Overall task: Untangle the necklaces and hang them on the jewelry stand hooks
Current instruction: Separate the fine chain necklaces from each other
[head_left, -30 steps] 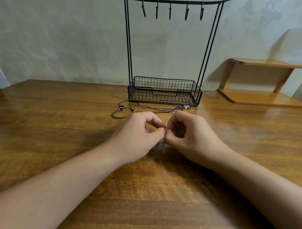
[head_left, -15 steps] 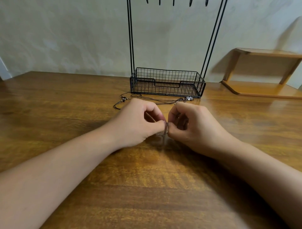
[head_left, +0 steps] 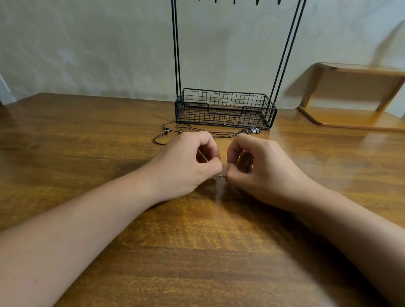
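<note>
My left hand [head_left: 188, 162] and my right hand [head_left: 258, 166] sit close together on the wooden table, fingers curled, each pinching an end of a thin metal chain necklace [head_left: 221, 176]; only a short bit with a clasp shows between the fingertips. Behind the hands lies a dark cord necklace [head_left: 173, 131] with small beads and a silvery pendant [head_left: 254, 130], stretched along the front of the black wire jewelry stand [head_left: 224, 109]. The stand's hooks [head_left: 234, 1] are cut off at the top edge and carry nothing that I can see.
A wooden shelf riser [head_left: 355, 118] stands at the back right against the wall. The stand's two thin upright rod pairs [head_left: 176, 43] rise from the wire basket. The brown table [head_left: 87, 153] stretches wide to the left and toward me.
The view has tilted down, so the stand's hooks slid toward the top edge. My hands stay together on the chain; the fingertips have parted slightly, showing the clasp.
</note>
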